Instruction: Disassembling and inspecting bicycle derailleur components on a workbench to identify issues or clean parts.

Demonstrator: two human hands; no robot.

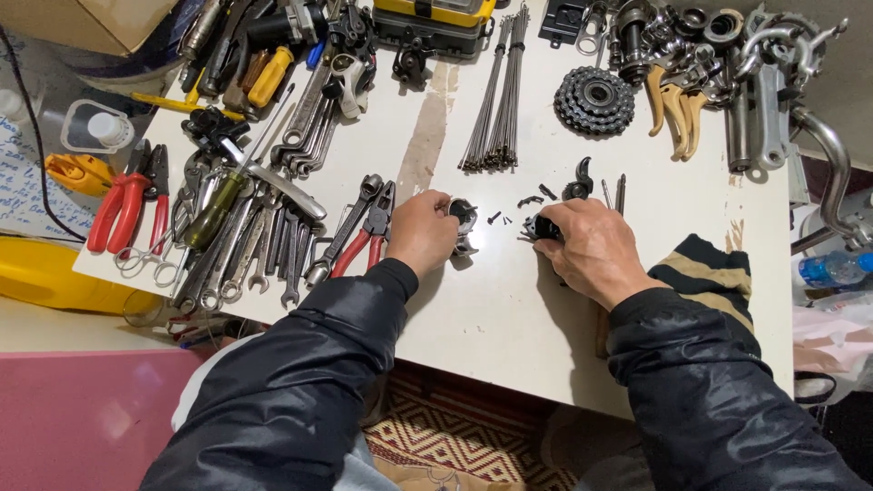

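My left hand [420,230] rests on the white table [509,309], fingers closed around a small black and silver metal part [464,218]. My right hand [591,250] lies a little to its right, gripping another small black part [543,226] against the tabletop. Between and just beyond the two hands lie several tiny black screws and bits [523,205]. A black curved lever piece [579,185] sits just past my right hand. Both arms wear black jacket sleeves.
Wrenches, pliers and screwdrivers [255,227] crowd the table's left. Red-handled pliers [364,241] lie beside my left hand. A spoke bundle [498,91], a sprocket cluster [595,100] and bike parts [727,64] fill the far side. A striped cloth [705,273] lies right.
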